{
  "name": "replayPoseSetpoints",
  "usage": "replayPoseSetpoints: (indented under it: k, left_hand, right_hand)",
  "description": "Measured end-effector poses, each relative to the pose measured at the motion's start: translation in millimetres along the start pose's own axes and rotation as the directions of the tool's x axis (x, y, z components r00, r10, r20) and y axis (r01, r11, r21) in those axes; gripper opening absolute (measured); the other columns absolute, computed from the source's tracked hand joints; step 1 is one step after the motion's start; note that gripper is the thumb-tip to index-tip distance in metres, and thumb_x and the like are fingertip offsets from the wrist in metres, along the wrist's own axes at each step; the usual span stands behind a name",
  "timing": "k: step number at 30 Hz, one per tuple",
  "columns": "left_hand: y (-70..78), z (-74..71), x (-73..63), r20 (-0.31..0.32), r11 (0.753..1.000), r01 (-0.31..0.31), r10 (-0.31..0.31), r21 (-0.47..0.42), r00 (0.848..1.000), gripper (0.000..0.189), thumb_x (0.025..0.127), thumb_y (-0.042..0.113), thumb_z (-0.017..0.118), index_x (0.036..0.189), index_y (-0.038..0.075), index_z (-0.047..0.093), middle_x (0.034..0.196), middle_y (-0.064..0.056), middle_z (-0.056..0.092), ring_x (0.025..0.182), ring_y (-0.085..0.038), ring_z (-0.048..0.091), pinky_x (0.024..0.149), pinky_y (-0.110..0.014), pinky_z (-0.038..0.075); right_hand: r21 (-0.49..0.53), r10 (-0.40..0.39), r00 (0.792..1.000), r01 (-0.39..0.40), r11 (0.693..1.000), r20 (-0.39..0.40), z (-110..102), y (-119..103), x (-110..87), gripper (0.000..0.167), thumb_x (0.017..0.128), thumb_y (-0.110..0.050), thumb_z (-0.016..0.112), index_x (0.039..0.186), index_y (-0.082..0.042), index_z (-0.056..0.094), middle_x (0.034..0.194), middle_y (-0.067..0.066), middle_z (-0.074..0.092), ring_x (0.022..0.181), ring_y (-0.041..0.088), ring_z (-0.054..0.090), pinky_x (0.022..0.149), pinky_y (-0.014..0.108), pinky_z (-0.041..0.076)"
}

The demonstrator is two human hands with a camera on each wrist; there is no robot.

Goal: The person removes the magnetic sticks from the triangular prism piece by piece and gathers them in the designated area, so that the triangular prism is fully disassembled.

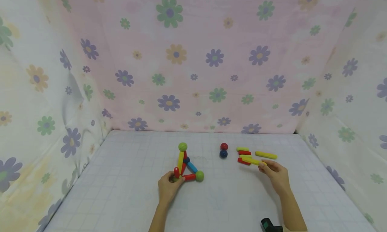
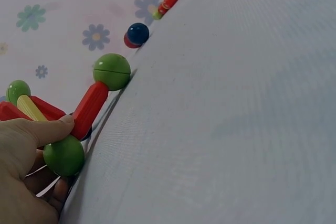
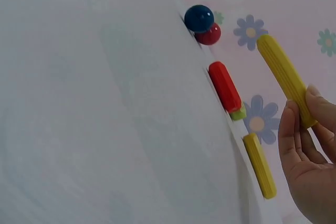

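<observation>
My left hand (image 1: 168, 189) grips the near-left green ball (image 2: 64, 156) of a frame built from magnetic rods and balls. A red rod (image 1: 189, 177) joins that ball to another green ball (image 1: 200, 176), and a long yellow rod (image 1: 180, 161) runs back to the far green ball (image 1: 182, 146). Beside my fingers a short red rod (image 1: 176, 172) points up. Within the frame, a dark blue ball (image 1: 186, 160) meets a blue rod (image 1: 192, 167). On the right, my right hand (image 1: 275, 175) pinches one end of a long yellow rod (image 3: 286, 77), raised above the table.
Short red and yellow-green rods (image 1: 244, 152) lie in a row under and behind the raised rod. Another long yellow rod (image 1: 266, 155) is right of them. A red ball (image 1: 224, 146) and a dark blue ball (image 1: 223, 153) sit together mid-table. A black object (image 1: 271, 226) is at the front edge.
</observation>
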State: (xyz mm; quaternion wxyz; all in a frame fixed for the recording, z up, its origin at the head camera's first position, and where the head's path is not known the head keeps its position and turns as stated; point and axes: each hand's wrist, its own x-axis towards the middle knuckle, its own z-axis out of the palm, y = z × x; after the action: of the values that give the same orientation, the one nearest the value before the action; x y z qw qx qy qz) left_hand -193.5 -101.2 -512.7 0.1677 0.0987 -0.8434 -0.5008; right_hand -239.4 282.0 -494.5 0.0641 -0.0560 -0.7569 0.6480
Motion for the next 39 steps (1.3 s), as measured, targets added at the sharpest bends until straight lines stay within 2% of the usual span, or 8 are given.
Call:
replayPoseSetpoints:
  k: [9, 13, 18, 23, 32, 39]
  left_hand:
    - [-0.9, -0.2, 0.5, 0.010, 1.000, 0.004, -0.004, 0.005, 1.000, 0.038, 0.074, 0.017, 0.079, 0.102, -0.005, 0.066, 0.089, -0.012, 0.067, 0.078, -0.019, 0.055, 0.069, -0.030, 0.050]
    - [-1.2, -0.6, 0.1, 0.015, 1.000, 0.006, -0.006, 0.001, 1.000, 0.039, 0.074, 0.016, 0.079, 0.103, -0.006, 0.066, 0.091, -0.014, 0.067, 0.079, -0.021, 0.056, 0.072, -0.034, 0.051]
    - [-2.1, -0.2, -0.2, 0.024, 1.000, 0.008, -0.008, -0.002, 1.000, 0.041, 0.075, 0.017, 0.079, 0.105, -0.007, 0.065, 0.094, -0.015, 0.067, 0.081, -0.023, 0.057, 0.076, -0.038, 0.052]
    - [-2.4, -0.6, 0.2, 0.030, 1.000, 0.002, -0.002, -0.011, 1.000, 0.041, 0.075, 0.017, 0.079, 0.105, -0.006, 0.065, 0.093, -0.015, 0.067, 0.081, -0.022, 0.057, 0.075, -0.037, 0.052]
    - [-1.6, -1.4, 1.3, 0.037, 1.000, 0.013, -0.013, -0.002, 0.999, 0.040, 0.074, 0.017, 0.079, 0.104, -0.006, 0.066, 0.089, -0.012, 0.066, 0.078, -0.020, 0.054, 0.070, -0.031, 0.049]
    - [-2.3, -1.4, 0.5, 0.043, 1.000, 0.020, -0.019, -0.014, 0.999, 0.040, 0.075, 0.018, 0.079, 0.105, -0.005, 0.065, 0.091, -0.012, 0.066, 0.080, -0.020, 0.054, 0.071, -0.032, 0.050]
  right_hand:
    - [0.152, -0.024, 0.999, 0.031, 0.988, -0.045, -31.4, 10.9, 14.1, 0.025, 0.084, -0.016, 0.071, 0.104, -0.003, 0.062, 0.082, -0.008, 0.070, 0.077, 0.006, 0.068, 0.072, 0.019, 0.052]
    - [0.159, 0.010, 0.998, 0.000, 0.987, -0.060, -38.2, 14.5, 19.1, 0.021, 0.083, -0.017, 0.071, 0.101, -0.008, 0.064, 0.081, -0.009, 0.070, 0.076, 0.004, 0.067, 0.071, 0.019, 0.052]
    - [0.113, 0.053, 0.995, -0.044, 0.993, -0.079, -43.0, 19.2, 24.5, 0.011, 0.083, -0.021, 0.072, 0.093, -0.020, 0.066, 0.077, -0.012, 0.070, 0.073, 0.002, 0.067, 0.069, 0.015, 0.051]
    - [0.113, 0.071, 0.994, -0.062, 0.992, -0.082, -46.5, 22.7, 31.9, 0.009, 0.084, -0.018, 0.071, 0.091, -0.021, 0.066, 0.075, -0.013, 0.069, 0.070, 0.003, 0.067, 0.067, 0.016, 0.052]
    - [0.044, 0.099, 0.994, -0.097, 0.994, -0.048, -52.5, 23.1, 45.2, 0.026, 0.086, -0.016, 0.069, 0.106, -0.002, 0.061, 0.078, -0.018, 0.064, 0.070, 0.002, 0.066, 0.068, 0.018, 0.053]
    - [-0.082, 0.123, 0.990, -0.128, 0.988, -0.064, -54.0, 22.3, 49.6, 0.060, 0.087, -0.025, 0.067, 0.128, 0.013, 0.045, 0.081, -0.022, 0.058, 0.072, -0.001, 0.064, 0.069, 0.017, 0.052]
